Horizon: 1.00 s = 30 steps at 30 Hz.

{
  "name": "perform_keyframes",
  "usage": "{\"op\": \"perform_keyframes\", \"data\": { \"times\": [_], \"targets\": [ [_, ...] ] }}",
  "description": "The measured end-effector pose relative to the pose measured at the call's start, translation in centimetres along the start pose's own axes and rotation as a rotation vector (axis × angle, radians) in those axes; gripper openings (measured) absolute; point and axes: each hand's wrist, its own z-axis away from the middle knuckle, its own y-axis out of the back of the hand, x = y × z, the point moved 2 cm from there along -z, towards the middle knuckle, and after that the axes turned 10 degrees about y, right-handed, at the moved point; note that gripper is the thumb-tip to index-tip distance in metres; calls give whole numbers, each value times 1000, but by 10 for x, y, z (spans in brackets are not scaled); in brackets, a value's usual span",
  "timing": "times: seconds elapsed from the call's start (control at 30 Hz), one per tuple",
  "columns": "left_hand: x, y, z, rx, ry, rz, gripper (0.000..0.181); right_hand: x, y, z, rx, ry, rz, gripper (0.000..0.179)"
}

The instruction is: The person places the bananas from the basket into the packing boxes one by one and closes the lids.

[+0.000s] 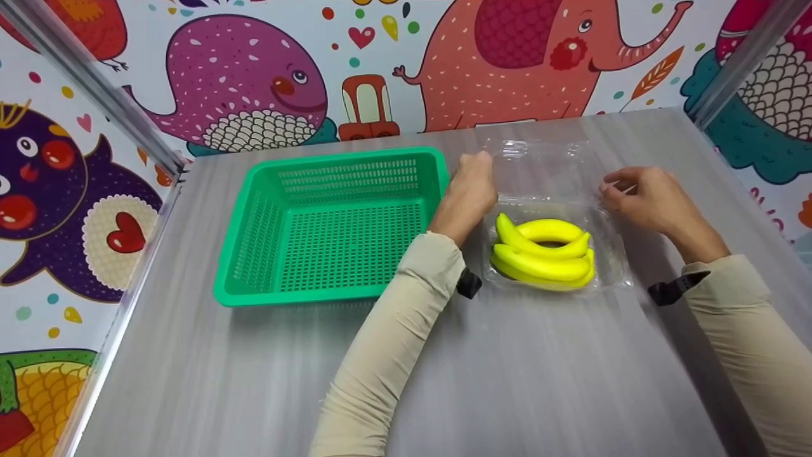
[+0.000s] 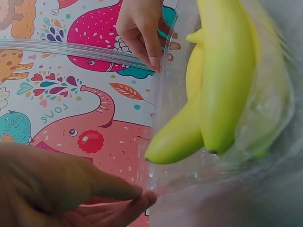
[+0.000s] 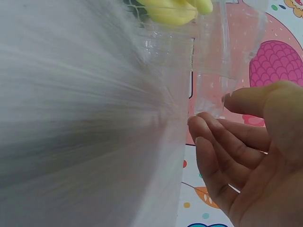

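A clear plastic clamshell box (image 1: 612, 273) lies on the table with its lid (image 1: 539, 168) folded back toward the wall. Several yellow bananas (image 1: 545, 266) sit in the box's base, greener at their tips in the left wrist view. My left hand (image 1: 469, 187) is at the left edge of the lid, where thumb and forefinger pinch the clear plastic in the left wrist view. On the opposite side, my right hand (image 1: 653, 197) has its thumb and bent fingers around the lid's edge; a lid corner shows between thumb and fingertips in the right wrist view (image 3: 210, 106).
Left of the box stands a green plastic basket (image 1: 330, 295) with slotted walls and nothing in it. My left forearm passes over its near right corner. A wall (image 1: 380, 57) printed with cartoon animals borders the grey table (image 1: 507, 381) at the back.
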Motion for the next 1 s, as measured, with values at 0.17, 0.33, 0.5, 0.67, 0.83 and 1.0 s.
{"op": "perform_keyframes", "data": {
  "times": [0.17, 0.33, 0.5, 0.67, 0.83, 1.0],
  "targets": [
    [-1, 1, 0, 19, -4, 30, 31, 1, 0, 2, 39, 33, 4, 57],
    [-1, 1, 1, 33, -18, 62, 26, 2, 2, 4, 43, 22, -12, 64],
    [-1, 0, -1, 32, -16, 90, 23, 1, 4, 7, 83, 32, -23, 66],
    [-2, 1, -3, 51, -39, 141, 16, -2, 6, 11, 142, 43, -27, 62],
    [-6, -8, -21, 58, -43, 133, 12, -5, 7, 13, 178, 71, -22, 59],
    [-6, -6, -18, 49, -25, 142, 19, -7, 6, 14, 198, 91, -13, 54]
  ]
}}
